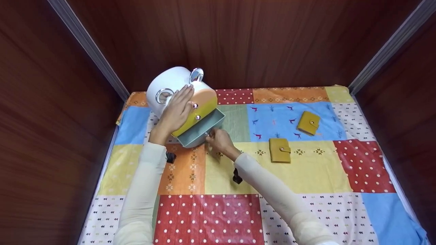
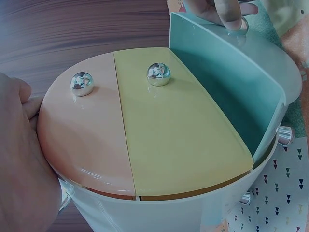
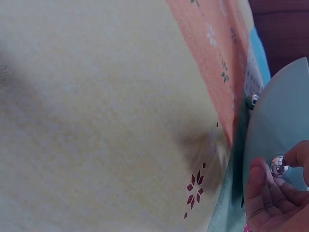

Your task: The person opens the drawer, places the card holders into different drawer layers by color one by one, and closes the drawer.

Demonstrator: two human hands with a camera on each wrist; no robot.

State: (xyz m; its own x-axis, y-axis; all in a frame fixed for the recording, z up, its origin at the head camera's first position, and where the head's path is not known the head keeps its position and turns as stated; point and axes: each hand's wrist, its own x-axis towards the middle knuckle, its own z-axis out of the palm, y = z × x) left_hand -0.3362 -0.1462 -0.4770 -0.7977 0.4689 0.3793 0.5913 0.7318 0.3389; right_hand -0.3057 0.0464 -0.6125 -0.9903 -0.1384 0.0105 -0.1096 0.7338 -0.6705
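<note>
A rounded white drawer box (image 1: 169, 79) with shiny silver ear-like rings stands at the back left of the table. Its front carries a peach drawer (image 2: 89, 140), a yellow drawer (image 2: 178, 130) and a pale green bottom drawer (image 2: 227, 72), which is pulled out with its inner wall showing. My left hand (image 1: 176, 110) rests on the top and side of the box, fingers stretched out. At the bottom drawer's front, my right hand (image 1: 220, 140) pinches a small silver knob (image 3: 279, 166) between thumb and fingers.
Two mustard-yellow snap-strap wallets lie to the right, one wallet (image 1: 280, 150) nearer and another wallet (image 1: 309, 123) farther back. A patchwork-print cloth (image 1: 207, 217) covers the table. Brown wood-look panels (image 1: 272, 44) enclose the back and sides.
</note>
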